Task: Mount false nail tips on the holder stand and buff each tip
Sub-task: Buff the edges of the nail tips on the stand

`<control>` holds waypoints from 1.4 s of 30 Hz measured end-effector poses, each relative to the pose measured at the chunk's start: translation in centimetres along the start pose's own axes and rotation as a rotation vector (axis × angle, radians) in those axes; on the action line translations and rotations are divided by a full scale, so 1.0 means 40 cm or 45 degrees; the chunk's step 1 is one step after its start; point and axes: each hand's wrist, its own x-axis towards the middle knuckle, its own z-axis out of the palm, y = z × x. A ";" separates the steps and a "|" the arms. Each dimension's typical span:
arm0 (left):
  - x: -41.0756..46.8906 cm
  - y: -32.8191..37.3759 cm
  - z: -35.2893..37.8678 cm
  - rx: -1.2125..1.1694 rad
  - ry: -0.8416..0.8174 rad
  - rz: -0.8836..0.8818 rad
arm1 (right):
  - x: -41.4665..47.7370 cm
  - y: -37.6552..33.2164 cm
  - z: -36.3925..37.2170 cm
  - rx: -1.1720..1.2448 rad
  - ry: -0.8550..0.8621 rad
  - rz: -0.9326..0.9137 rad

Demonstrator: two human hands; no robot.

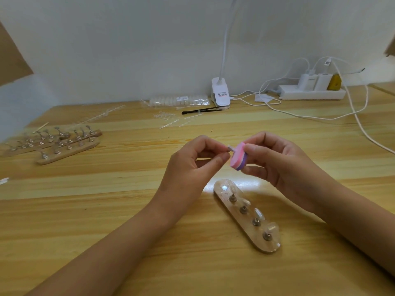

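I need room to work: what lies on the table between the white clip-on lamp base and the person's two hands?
Head view: a thin black brush-like tool and scattered clear plastic nail tips lie there; the rest is bare wooden table.

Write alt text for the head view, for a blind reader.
Over a wooden table, the left hand pinches a nail tip against a pink-and-purple buffer held by the right hand. Below lies a holder stand with four pegs, one spot empty.
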 end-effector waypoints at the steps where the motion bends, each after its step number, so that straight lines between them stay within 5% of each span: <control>1: 0.000 0.000 0.000 -0.005 0.004 -0.002 | 0.001 -0.001 -0.002 0.004 0.025 0.003; 42: 0.002 -0.002 0.003 -0.021 0.008 0.040 | 0.003 -0.003 -0.007 0.038 -0.030 0.025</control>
